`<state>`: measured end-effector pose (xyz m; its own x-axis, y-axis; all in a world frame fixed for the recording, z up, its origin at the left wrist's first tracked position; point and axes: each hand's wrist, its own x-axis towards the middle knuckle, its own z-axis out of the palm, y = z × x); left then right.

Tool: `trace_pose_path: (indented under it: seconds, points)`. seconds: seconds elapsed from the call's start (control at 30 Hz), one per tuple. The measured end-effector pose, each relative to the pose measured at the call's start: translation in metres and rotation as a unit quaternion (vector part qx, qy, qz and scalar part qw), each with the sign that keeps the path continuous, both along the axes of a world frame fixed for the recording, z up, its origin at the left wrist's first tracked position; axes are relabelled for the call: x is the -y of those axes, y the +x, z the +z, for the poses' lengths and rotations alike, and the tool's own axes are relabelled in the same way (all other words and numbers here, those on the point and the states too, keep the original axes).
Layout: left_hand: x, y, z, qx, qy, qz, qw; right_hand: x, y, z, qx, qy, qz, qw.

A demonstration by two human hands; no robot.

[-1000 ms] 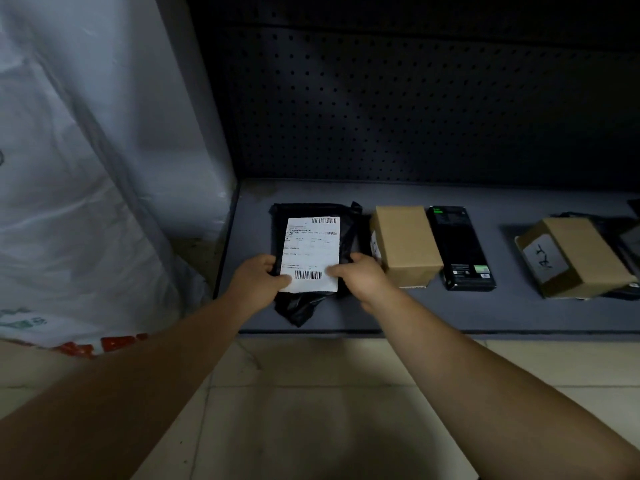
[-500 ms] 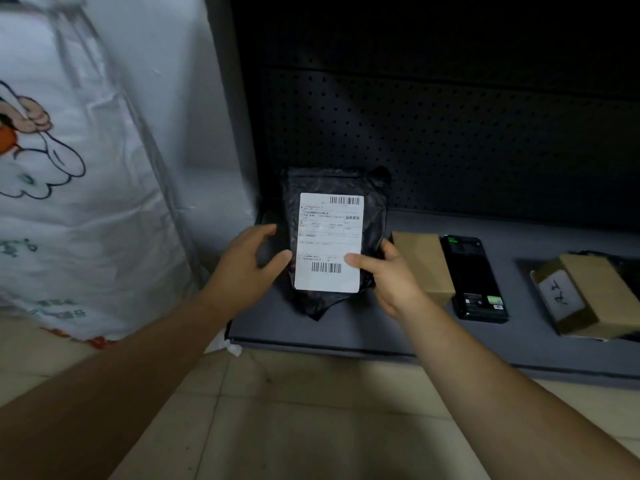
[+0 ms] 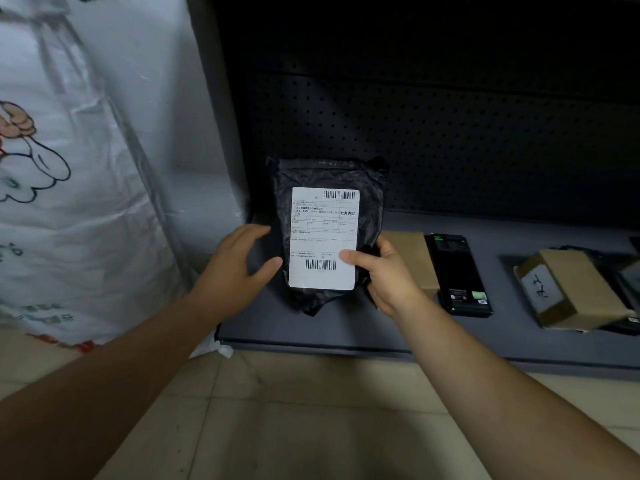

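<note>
**A black parcel (image 3: 329,174) held up over the shelf (image 3: 311,327)**

Closest of all was the tiled floor (image 3: 277,410), and two bare arms reached out over it. The left hand (image 3: 239,268) was wide, its fingers spread in a loose curve, and it held nothing. It was just beside the left edge of the black parcel. It was hard to tell if the thumb tip touched the bag.

The right hand (image 3: 388,275) held the parcel by its lower right side. Its thumb pressed on the front of the white label (image 3: 323,233), and its other fingers curled round behind. The parcel was a crinkly plastic bag. It was upright in the air above the left end of the shelf, not lying on it. The label faced the person and had bar codes at the top and the bottom.

On the shelf, just behind the right hand, lay a brown box (image 3: 412,251). A flat black box (image 3: 457,271) lay right beside it. Further right, well apart, a second brown box (image 3: 568,292) with a white sticker sat at a slant.

On the left stood a big white sack (image 3: 69,202) with a drawing on it. At the very back was a dark wall (image 3: 450,133) full of little holes.
</note>
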<state>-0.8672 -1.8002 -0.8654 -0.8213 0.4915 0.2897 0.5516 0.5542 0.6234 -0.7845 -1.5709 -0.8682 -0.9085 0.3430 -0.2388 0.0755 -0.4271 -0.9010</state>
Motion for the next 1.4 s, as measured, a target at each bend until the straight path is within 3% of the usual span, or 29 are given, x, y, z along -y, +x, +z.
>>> trace_pose_path:
  seconds: [0.2,0.37,0.53,0.67,0.77,0.9,0.97,1.13,1.27,1.37,1.4]
  points:
    - [0.004,0.004,-0.003,0.02,0.004,0.004,1.0,0.007,-0.005,-0.009,0.036,0.012,-0.004,0.999]
    - [0.016,0.013,-0.009,0.043,0.006,-0.004,0.999,0.017,-0.014,-0.032,0.152,0.084,0.018,0.985]
    - [0.016,0.013,-0.017,0.034,-0.001,-0.018,0.999,0.026,-0.02,-0.04,0.191,0.135,0.047,0.971]
    - [-0.009,0.003,-0.016,0.05,-0.015,-0.042,0.998,0.012,-0.011,-0.015,0.216,0.34,0.056,0.913]
    - [-0.046,0.006,-0.012,0.046,-0.004,-0.079,0.996,-0.019,0.003,0.014,0.187,0.416,-0.003,0.89]
    - [-0.108,0.027,-0.013,0.094,-0.031,-0.132,0.986,-0.065,0.038,0.021,0.2,0.57,-0.054,0.795]
    - [-0.137,0.04,-0.017,0.127,-0.065,-0.143,0.979,-0.078,0.052,0.009,0.24,0.594,-0.031,0.767]
    - [-0.18,0.057,-0.034,0.253,-0.06,-0.09,0.961,-0.085,0.063,-0.01,0.25,0.522,0.013,0.816]
    - [-0.181,0.057,-0.045,0.184,-0.045,-0.076,0.979,-0.087,0.06,-0.015,0.261,0.455,-0.017,0.851]
    - [-0.178,0.054,-0.039,0.1,-0.02,-0.103,0.989,-0.086,0.061,-0.018,0.27,0.238,-0.044,0.932]
    - [-0.177,0.053,-0.037,0.064,-0.041,-0.127,0.989,-0.085,0.061,-0.02,0.281,0.175,-0.043,0.943]
